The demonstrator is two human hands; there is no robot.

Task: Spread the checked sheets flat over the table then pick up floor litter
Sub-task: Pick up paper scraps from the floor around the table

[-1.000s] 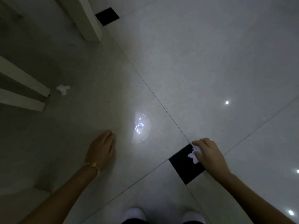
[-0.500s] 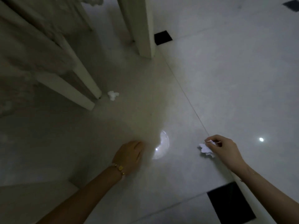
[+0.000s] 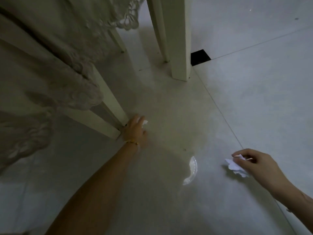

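My left hand (image 3: 135,131) reaches out low over the pale tiled floor, beside the foot of a cream furniture leg (image 3: 108,106). Its fingers lie on a small crumpled white paper scrap (image 3: 145,122), with the thumb spread apart from it; most of the scrap is hidden under the fingers. My right hand (image 3: 257,165) hovers at the lower right and pinches another crumpled white paper piece (image 3: 234,167) between thumb and fingers. No checked sheet is in view.
A lace-edged cloth (image 3: 55,53) hangs at the left over cream furniture. Another cream leg (image 3: 179,48) stands at the top centre, next to a black tile inset (image 3: 199,57). A bright light reflection (image 3: 192,170) glints on the floor between my hands.
My view has moved closer to the furniture. My left hand has stretched forward from the bare floor to the scrap by the leg. My right hand keeps its paper piece.
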